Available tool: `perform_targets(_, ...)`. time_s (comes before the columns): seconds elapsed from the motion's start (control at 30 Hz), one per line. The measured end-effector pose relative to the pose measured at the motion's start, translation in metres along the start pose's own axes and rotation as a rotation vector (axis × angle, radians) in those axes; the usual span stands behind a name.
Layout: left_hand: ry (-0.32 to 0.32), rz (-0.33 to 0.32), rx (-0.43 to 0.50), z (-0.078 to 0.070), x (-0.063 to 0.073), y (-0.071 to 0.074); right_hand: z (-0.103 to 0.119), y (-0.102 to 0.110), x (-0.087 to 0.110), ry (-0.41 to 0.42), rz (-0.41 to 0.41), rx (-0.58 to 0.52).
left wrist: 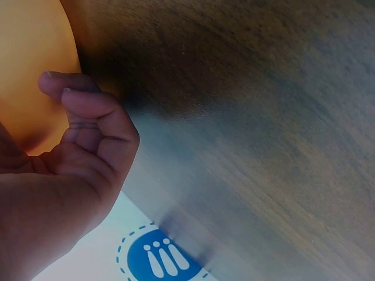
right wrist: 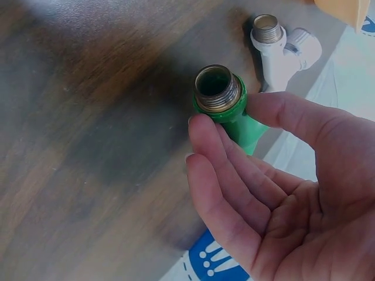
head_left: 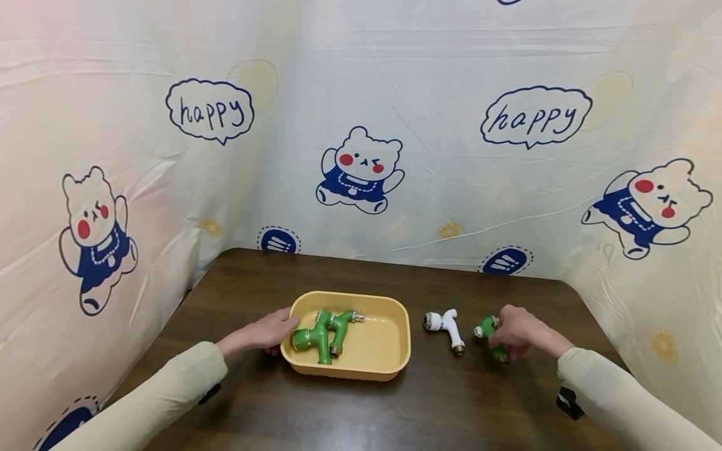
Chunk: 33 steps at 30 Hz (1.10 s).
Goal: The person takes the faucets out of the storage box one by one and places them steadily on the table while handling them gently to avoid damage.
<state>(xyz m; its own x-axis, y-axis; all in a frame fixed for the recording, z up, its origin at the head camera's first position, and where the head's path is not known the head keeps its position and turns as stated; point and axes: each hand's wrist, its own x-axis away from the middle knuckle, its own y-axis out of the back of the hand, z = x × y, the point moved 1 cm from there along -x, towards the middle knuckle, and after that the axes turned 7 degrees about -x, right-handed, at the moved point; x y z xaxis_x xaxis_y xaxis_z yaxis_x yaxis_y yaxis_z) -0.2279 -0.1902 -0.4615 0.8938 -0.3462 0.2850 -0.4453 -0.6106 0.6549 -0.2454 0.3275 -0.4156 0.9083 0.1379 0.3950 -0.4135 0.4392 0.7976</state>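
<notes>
At the left end of a yellow plastic tray, my left hand grips the wall, thumb at the rim and fingers curled outside. Inside the tray lie two green faucets, the nearer one partly over the other. My right hand pinches a third green faucet between thumb and fingers on the right of the table. Its threaded brass end points toward the wrist camera. Fingers hide its middle in the head view. A white faucet lies between the tray and my right hand.
Everything stands on a dark brown wooden table. Behind and at both sides hangs a pale curtain printed with bears and lettering, meeting the table's far edge.
</notes>
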Motion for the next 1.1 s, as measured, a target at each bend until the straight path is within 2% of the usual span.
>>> perform_targets(0.47, 0.029, -0.009, 0.007, -0.001, 0.002, -0.001, -0.009, 0.003, -0.003, -0.01, 0.0, -0.012)
perform_targets(0.8, 0.019, -0.016, -0.006, -0.001, 0.002, 0.0, -0.017, 0.005, -0.002, 0.018, -0.012, -0.014)
perform_targets(1.1, 0.032, -0.012, -0.005, -0.001, 0.001, -0.001, -0.023, 0.008, -0.003, -0.009, -0.003, -0.02)
